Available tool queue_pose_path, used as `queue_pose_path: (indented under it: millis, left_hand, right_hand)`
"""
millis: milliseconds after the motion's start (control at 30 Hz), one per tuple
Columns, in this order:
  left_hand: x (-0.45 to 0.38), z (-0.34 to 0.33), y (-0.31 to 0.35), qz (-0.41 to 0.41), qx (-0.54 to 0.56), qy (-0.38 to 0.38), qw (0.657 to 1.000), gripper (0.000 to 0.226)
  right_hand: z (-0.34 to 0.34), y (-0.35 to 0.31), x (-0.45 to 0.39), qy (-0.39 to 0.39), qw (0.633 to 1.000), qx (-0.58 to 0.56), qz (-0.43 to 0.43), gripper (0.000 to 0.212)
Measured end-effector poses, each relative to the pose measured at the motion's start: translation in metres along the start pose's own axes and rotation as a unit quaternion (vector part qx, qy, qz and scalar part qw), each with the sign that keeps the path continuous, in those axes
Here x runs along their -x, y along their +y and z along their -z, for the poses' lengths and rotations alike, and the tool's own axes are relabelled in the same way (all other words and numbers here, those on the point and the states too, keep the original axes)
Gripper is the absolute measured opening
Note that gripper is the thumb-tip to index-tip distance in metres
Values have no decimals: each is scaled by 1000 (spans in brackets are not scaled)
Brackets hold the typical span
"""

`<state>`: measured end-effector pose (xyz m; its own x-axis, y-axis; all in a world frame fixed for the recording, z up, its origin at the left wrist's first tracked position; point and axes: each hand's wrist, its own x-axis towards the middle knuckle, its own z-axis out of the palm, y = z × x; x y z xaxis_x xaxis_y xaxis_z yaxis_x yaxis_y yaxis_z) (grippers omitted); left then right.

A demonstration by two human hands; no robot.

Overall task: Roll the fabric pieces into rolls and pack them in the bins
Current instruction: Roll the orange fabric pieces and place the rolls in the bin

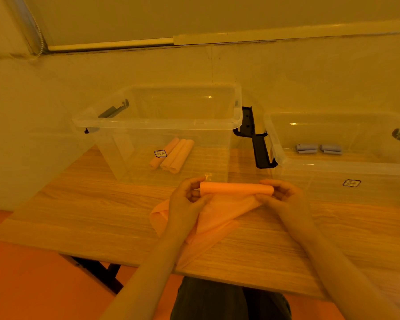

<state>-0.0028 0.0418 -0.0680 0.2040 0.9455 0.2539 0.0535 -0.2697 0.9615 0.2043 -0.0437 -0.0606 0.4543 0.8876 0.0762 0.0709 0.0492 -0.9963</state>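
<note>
Dark trousers (229,301) of the seated person fill the bottom edge, just under the near edge of a wooden table (79,215). Two bare forearms reach forward over that edge to the middle of the tabletop. Between the hands, a peach fabric piece (217,218) is partly rolled: its rolled part forms a tube lying crosswise, and the loose remainder trails back toward the person, with a folded corner poking out to the left. Left hand (187,199) pinches the left end of the tube, fingers curled round it; right hand (282,195) grips the right end the same way. Just beyond the tube stands a clear plastic bin (116,122) holding three peach rolls (171,155) side by side on its floor, a small label on its front wall. Right of it, close beside, a second clear bin (333,167) runs off the right edge and holds two grey rolls (319,148). Black handles (254,135) hang in the narrow gap between the bins. Bare tabletop lies open left of the hands and along the near edge. Behind everything, a pale wall (56,77) closes the table's far side.
</note>
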Motion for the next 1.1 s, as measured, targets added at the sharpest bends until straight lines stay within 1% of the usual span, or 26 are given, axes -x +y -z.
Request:
queue_pose_path:
  millis: [133, 200, 333, 467, 600, 700, 833, 900, 1033, 1100]
  left_hand:
    - [0, 1, -1, -12, -49, 2, 999, 35]
    - [0, 1, 0, -14, -42, -6, 999, 30]
    - [0, -2, 1, -9, 3, -6, 1000, 33]
    - [-1, -1, -3, -21, -11, 7, 1000, 37]
    - [0, 0, -1, -29, -13, 8, 999, 30]
    - [0, 0, 2, -23, -24, 9, 999, 26]
    - [1, 1, 3, -15, -24, -5, 1000, 20]
    - [1, 0, 3, -4, -5, -18, 1000, 23]
    - [1, -1, 3, 18, 17, -39, 999, 39]
    - [1, -1, 3, 22, 24, -47, 998, 42]
  right_hand:
    - [-1, -1, 0, 4, 1000, -4, -2, 32]
    - [0, -1, 0, 9, 1000, -6, -3, 29]
    - [-1, 0, -1, 18, 1000, -9, -6, 26]
    - [-1, 1, -2, 8, 1000, -8, -7, 29]
    - [1, 1, -1, -9, 1000, -6, 7, 37]
    - [0, 1, 0, -15, 1000, -4, 2, 34]
    - [0, 1, 0, -5, 1000, -2, 2, 29]
    - [-1, 1, 0, 2, 1000, 5, 0, 27]
    - [-2, 0, 0, 14, 1000, 27, -2, 23]
    - [-2, -1, 0, 20, 999, 34, 0, 21]
